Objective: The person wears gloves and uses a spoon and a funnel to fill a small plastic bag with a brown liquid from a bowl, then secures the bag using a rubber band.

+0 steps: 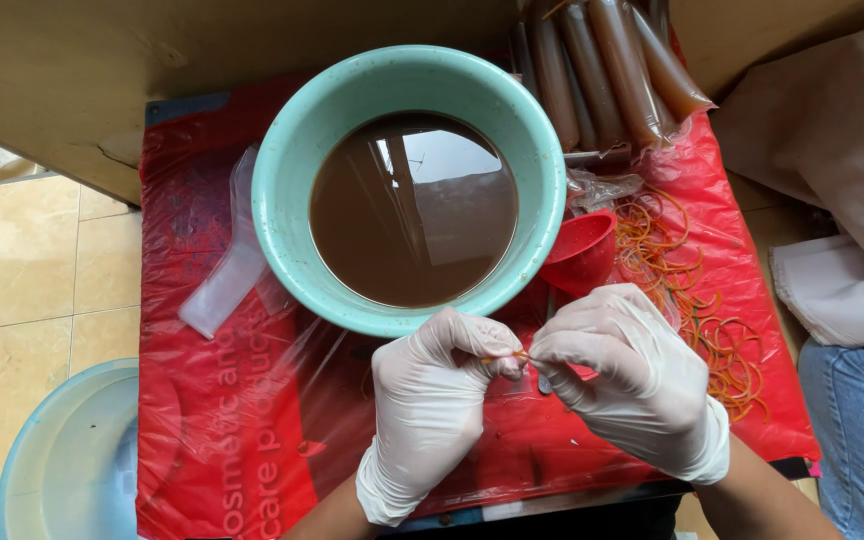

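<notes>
I see L hand (430, 395) & R hand (632, 375), both grips pinched on one rubber band (508, 356), just below teal bowl (282, 190) w/ brown liquid (412, 215).

Setting: home food-prep spot on floor | evidence: tiled floor (22, 300), basin (292, 130) of brown liquid, filled tube bags (602, 70), rubber bands (702, 300) lay on red plastic sheet (212, 400).

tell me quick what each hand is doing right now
Left hand: gloved, fingers pinched shut on one end of a thin orange rubber band.
Right hand: gloved, fingers pinched shut on the band's other end.
</notes>
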